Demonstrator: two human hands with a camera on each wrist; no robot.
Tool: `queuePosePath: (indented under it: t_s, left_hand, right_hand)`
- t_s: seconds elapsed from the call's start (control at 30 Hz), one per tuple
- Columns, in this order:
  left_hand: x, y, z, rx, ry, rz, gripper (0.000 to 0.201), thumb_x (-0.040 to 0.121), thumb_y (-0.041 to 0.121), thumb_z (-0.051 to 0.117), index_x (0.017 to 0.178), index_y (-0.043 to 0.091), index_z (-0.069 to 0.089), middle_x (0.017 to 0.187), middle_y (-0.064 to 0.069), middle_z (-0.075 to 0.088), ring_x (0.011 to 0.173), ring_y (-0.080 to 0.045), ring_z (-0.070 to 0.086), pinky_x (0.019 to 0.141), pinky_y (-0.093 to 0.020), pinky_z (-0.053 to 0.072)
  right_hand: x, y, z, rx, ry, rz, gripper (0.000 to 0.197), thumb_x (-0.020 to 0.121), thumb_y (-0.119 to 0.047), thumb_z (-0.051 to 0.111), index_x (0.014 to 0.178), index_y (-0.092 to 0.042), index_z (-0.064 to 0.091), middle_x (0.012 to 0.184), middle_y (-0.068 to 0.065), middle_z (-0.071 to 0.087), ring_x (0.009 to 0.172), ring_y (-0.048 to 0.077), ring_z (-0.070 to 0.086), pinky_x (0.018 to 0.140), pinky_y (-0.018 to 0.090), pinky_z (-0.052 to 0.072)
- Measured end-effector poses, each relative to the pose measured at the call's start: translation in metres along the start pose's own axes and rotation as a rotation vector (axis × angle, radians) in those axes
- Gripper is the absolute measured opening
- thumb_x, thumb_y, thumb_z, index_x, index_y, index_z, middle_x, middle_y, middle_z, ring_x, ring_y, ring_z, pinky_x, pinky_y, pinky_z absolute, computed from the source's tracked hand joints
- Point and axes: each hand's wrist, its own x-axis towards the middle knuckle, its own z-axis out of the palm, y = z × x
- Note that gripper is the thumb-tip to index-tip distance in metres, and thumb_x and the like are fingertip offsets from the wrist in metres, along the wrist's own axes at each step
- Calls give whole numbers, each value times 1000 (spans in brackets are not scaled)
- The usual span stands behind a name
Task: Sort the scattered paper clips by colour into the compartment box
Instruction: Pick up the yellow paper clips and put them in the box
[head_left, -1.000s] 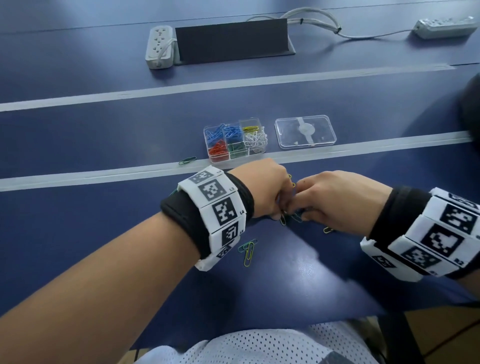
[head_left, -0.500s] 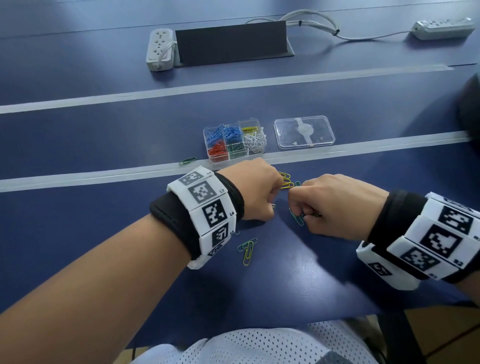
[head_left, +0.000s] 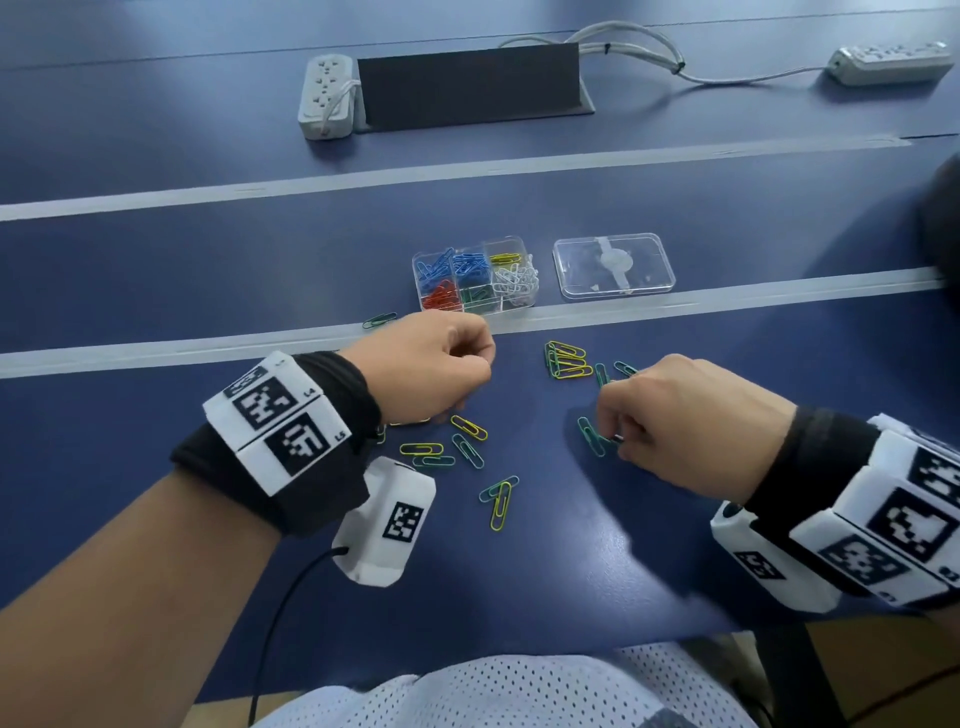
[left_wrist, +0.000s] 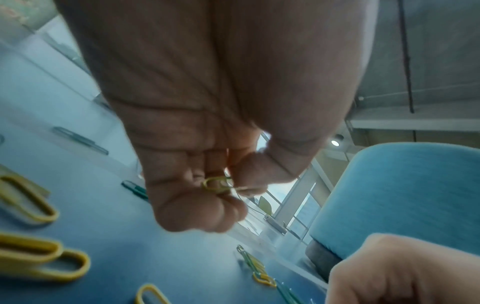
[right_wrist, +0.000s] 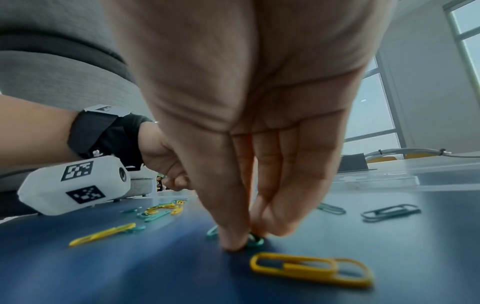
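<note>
The clear compartment box (head_left: 417, 275) stands at mid-table with blue, red, green, yellow and white clips in separate cells. My left hand (head_left: 457, 364) hovers just in front of it, fingers curled; in the left wrist view my left hand (left_wrist: 226, 185) pinches a yellow paper clip (left_wrist: 214, 185) between thumb and fingers. My right hand (head_left: 615, 441) is down on the table to the right, its thumb and fingers pinching a green paper clip (head_left: 591, 436), which shows under the fingertips (right_wrist: 233, 242) in the right wrist view. Loose yellow and green clips (head_left: 566, 361) lie between and below the hands.
The box's clear lid (head_left: 613, 265) lies right of the box. A single green clip (head_left: 379, 319) rests on the grey tape strip at the left. Power strips (head_left: 324, 96) and a dark panel (head_left: 467, 91) sit at the far side of the blue table (head_left: 260, 280).
The hands, pressed together over the clips a second ago, have drawn apart. My left hand has moved up and left toward the box with a yellow clip; my right hand stays low on the green clip.
</note>
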Motion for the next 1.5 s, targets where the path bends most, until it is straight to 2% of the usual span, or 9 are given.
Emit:
queuePosePath:
  t_s: [0.13, 0.27, 0.4, 0.63, 0.87, 1.07, 1.2, 1.3, 1.5]
  left_hand:
    - [0, -4, 0, -36, -25, -41, 14, 76, 18, 49, 63, 22, 45, 55, 4, 43, 51, -15, 39, 47, -22, 33]
    - [-3, -11, -3, 143, 0, 12, 16, 81, 16, 62, 71, 24, 54, 45, 10, 38, 39, -4, 36, 41, -10, 30]
    - [-8, -12, -3, 358, -32, 56, 15, 75, 27, 74, 87, 33, 68, 59, 11, 39, 53, 4, 46, 53, -14, 31]
    - [-4, -6, -3, 606, -28, 98, 10, 78, 28, 71, 87, 27, 74, 74, 8, 54, 79, -14, 54, 71, -24, 46]
    - [-5, -3, -2, 654, -53, 106, 6, 80, 26, 61, 78, 24, 66, 57, 12, 43, 55, -5, 42, 63, -21, 37]
    - [-9, -8, -3, 486, -52, 43, 3, 76, 23, 63, 73, 22, 61, 58, 12, 51, 53, -2, 48, 53, -14, 37]
    - [-13, -16, -7, 242, -52, -28, 12, 73, 14, 64, 65, 21, 57, 51, 7, 58, 41, -2, 47, 48, -15, 40]
    - [-15, -20, -12, -63, -117, -46, 20, 78, 1, 66, 69, 16, 56, 59, -5, 63, 46, -13, 54, 51, -20, 44]
    - [-20, -25, -16, -433, -167, -3, 21, 83, -11, 59, 85, 10, 57, 74, -14, 63, 49, -9, 59, 53, -20, 55]
  right_hand:
    - [3, -4, 1, 20, 23, 19, 17, 72, -16, 48, 82, -30, 44, 81, -6, 56, 79, 27, 57, 69, 35, 52]
    - [5, -5, -2, 96, 66, 19, 28, 79, -16, 47, 101, -31, 57, 78, -10, 49, 77, 19, 46, 74, 29, 43]
    - [7, -6, -4, 233, 136, 22, 22, 80, -17, 49, 86, -24, 69, 69, -12, 45, 64, 5, 45, 73, 23, 40]
    - [10, -10, 0, 259, 85, 60, 10, 78, -33, 63, 74, -23, 65, 65, -12, 59, 67, 5, 54, 72, 26, 49]
    - [13, -23, -2, 150, 40, 33, 14, 79, -21, 61, 72, -30, 52, 61, -17, 47, 72, 11, 46, 67, 20, 37]
    - [20, -13, -2, 326, -1, 33, 18, 76, -12, 60, 79, -29, 56, 63, -11, 60, 57, 3, 52, 61, 17, 43]
    - [30, 1, -9, 964, -38, 179, 19, 83, 4, 56, 85, -11, 68, 68, 8, 63, 57, 13, 63, 63, 23, 55]
    - [37, 5, -15, 1375, -30, 267, 23, 87, 11, 49, 84, -3, 67, 74, 11, 62, 52, 14, 66, 56, 18, 57]
    - [51, 10, -19, 1646, -20, 331, 28, 90, 5, 39, 90, -4, 65, 67, 9, 65, 52, 16, 66, 51, 20, 57]
